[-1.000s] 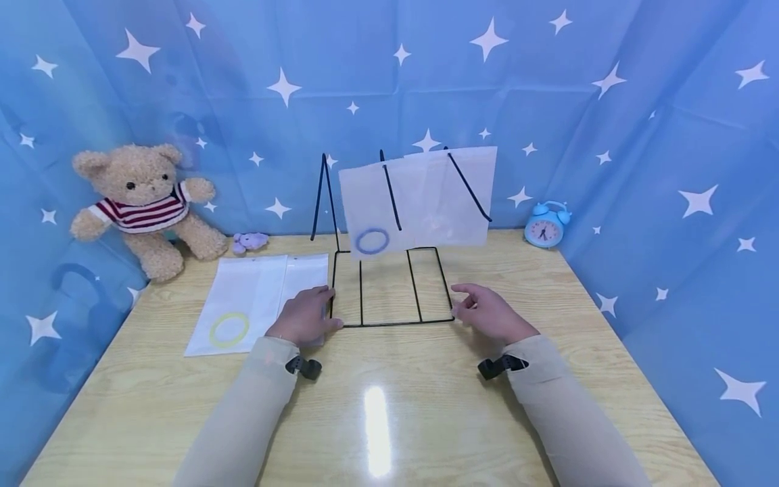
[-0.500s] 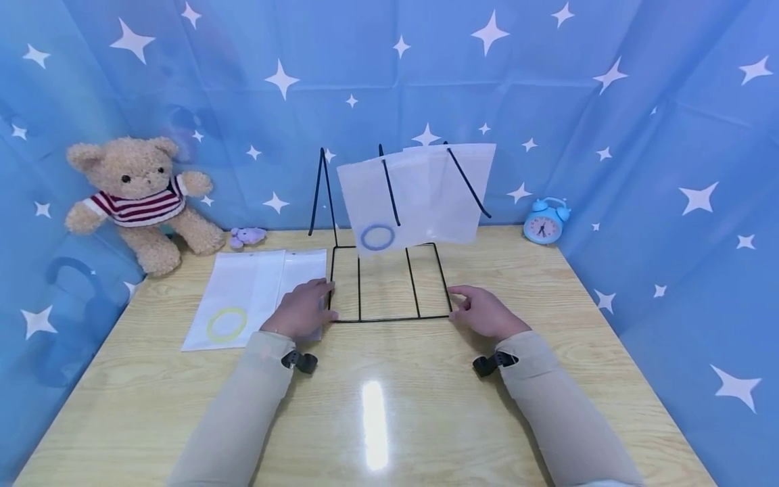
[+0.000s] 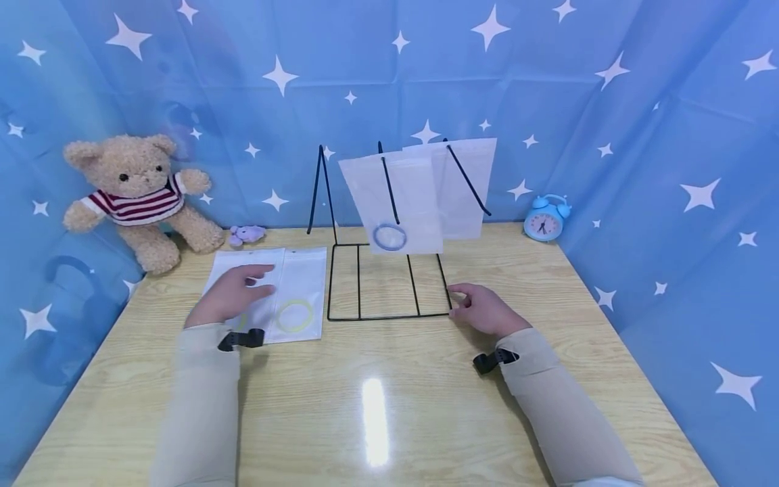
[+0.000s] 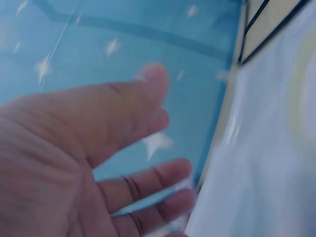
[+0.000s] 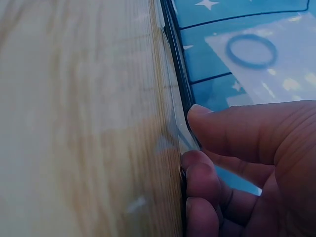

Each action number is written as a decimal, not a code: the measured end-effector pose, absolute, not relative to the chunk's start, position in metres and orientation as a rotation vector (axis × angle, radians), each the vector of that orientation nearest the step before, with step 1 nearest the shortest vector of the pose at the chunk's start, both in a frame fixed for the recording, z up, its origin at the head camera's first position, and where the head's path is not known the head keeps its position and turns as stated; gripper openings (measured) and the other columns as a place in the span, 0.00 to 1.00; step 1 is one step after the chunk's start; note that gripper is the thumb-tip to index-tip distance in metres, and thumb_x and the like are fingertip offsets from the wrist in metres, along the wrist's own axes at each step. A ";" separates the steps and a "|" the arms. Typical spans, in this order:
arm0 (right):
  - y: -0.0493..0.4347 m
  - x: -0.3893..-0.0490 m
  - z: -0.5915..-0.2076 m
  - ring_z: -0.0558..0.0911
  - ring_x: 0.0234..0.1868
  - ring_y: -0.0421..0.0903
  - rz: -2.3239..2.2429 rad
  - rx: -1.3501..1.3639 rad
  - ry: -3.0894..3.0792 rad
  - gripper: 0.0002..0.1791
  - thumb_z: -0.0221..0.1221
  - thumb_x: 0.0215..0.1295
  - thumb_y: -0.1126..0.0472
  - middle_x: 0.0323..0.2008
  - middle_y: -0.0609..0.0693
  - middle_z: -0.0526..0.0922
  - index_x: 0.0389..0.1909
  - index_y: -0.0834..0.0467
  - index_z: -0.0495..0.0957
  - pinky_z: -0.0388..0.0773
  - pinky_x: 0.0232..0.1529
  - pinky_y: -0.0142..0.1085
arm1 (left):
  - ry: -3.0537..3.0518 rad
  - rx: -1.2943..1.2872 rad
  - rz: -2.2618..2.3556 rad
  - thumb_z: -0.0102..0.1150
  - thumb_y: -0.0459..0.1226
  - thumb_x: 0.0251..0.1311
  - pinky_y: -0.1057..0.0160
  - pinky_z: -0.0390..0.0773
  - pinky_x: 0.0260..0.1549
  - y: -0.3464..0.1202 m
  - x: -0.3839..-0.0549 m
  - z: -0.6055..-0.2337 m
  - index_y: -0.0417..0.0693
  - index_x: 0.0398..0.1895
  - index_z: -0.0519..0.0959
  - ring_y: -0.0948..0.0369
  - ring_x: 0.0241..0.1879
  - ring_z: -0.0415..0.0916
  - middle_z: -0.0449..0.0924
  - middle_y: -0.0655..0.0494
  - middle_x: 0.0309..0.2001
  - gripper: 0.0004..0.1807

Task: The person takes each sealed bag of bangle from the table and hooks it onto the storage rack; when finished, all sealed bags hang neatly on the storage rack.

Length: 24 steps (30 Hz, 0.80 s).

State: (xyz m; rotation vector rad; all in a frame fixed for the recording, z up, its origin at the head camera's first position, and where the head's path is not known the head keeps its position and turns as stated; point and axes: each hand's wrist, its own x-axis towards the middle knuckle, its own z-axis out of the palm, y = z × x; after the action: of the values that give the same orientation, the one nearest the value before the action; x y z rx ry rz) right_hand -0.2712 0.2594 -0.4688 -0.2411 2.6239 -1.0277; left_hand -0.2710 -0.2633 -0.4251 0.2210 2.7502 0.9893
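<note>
Black wire forms the rack (image 3: 391,191) on the desk (image 3: 304,419), two white sleeves (image 3: 420,196) hanging from it, while the right hand (image 3: 483,310) pinches its right front corner between thumb and bent fingers. Left of the rack, the left hand (image 3: 228,295), fingers loosely parted and holding nothing, is over two flat yellow-ringed sleeves (image 3: 304,277); whether it touches them is unclear.

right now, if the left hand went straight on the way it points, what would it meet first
Probably the left bar of the black wire rack: the left hand points toward it across the right-hand white pouch. Its height is unclear, so the fingers might brush that pouch first.
</note>
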 end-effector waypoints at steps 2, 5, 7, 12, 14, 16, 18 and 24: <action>0.260 -0.272 -0.469 0.77 0.35 0.48 -1.029 -0.257 2.616 0.34 0.64 0.75 0.57 0.38 0.53 0.81 0.78 0.56 0.68 0.74 0.35 0.40 | 2.731 0.117 0.971 0.57 0.49 0.77 0.33 0.71 0.67 -0.280 -0.266 -0.421 0.40 0.82 0.62 0.32 0.72 0.65 0.65 0.30 0.76 0.38; 0.261 -0.273 -0.469 0.78 0.36 0.48 -1.029 -0.265 2.615 0.34 0.64 0.74 0.57 0.39 0.53 0.82 0.78 0.57 0.67 0.75 0.37 0.40 | 2.705 -0.033 0.924 0.56 0.55 0.76 0.30 0.69 0.66 -0.302 -0.258 -0.416 0.36 0.83 0.54 0.29 0.72 0.62 0.61 0.24 0.75 0.45; 0.261 -0.273 -0.470 0.79 0.37 0.47 -1.030 -0.268 2.615 0.34 0.64 0.74 0.57 0.40 0.53 0.83 0.78 0.57 0.67 0.75 0.38 0.40 | 2.692 -0.119 0.906 0.57 0.58 0.75 0.28 0.66 0.67 -0.313 -0.254 -0.415 0.34 0.84 0.50 0.28 0.73 0.60 0.58 0.22 0.76 0.50; 0.261 -0.273 -0.469 0.79 0.38 0.48 -1.028 -0.258 2.619 0.34 0.64 0.74 0.57 0.40 0.53 0.83 0.78 0.56 0.68 0.76 0.39 0.40 | 2.610 -0.291 0.913 0.60 0.59 0.71 0.27 0.61 0.70 -0.328 -0.250 -0.417 0.32 0.84 0.41 0.26 0.75 0.53 0.49 0.20 0.78 0.58; 0.260 -0.273 -0.468 0.79 0.38 0.49 -1.021 -0.253 2.620 0.34 0.65 0.74 0.57 0.40 0.53 0.82 0.79 0.55 0.68 0.75 0.39 0.40 | 2.575 -0.333 0.907 0.63 0.58 0.69 0.27 0.59 0.71 -0.329 -0.251 -0.419 0.31 0.84 0.39 0.26 0.76 0.50 0.46 0.21 0.79 0.60; 0.260 -0.273 -0.469 0.78 0.38 0.49 -1.018 -0.246 2.620 0.34 0.65 0.74 0.57 0.40 0.53 0.82 0.78 0.55 0.68 0.75 0.39 0.40 | 2.555 -0.370 0.883 0.65 0.56 0.68 0.27 0.58 0.71 -0.328 -0.251 -0.422 0.30 0.83 0.38 0.26 0.76 0.48 0.44 0.23 0.80 0.61; 0.261 -0.274 -0.470 0.79 0.39 0.49 -1.018 -0.248 2.620 0.34 0.65 0.74 0.57 0.40 0.54 0.82 0.79 0.55 0.68 0.75 0.39 0.40 | 2.545 -0.405 0.861 0.67 0.53 0.66 0.27 0.58 0.72 -0.326 -0.250 -0.423 0.29 0.83 0.38 0.26 0.77 0.48 0.43 0.24 0.81 0.61; 0.261 -0.275 -0.471 0.77 0.39 0.49 -1.013 -0.255 2.636 0.34 0.65 0.74 0.57 0.40 0.53 0.81 0.78 0.55 0.69 0.75 0.38 0.41 | 2.594 -0.473 0.755 0.67 0.51 0.64 0.26 0.66 0.64 -0.321 -0.248 -0.430 0.28 0.82 0.42 0.24 0.71 0.55 0.47 0.17 0.75 0.59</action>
State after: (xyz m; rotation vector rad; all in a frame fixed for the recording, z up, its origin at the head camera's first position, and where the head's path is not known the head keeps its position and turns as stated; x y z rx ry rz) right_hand -0.2749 0.2612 -0.4713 -0.2554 2.6357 -1.0131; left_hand -0.2484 -0.3209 -0.4302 -0.4727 2.5938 0.7548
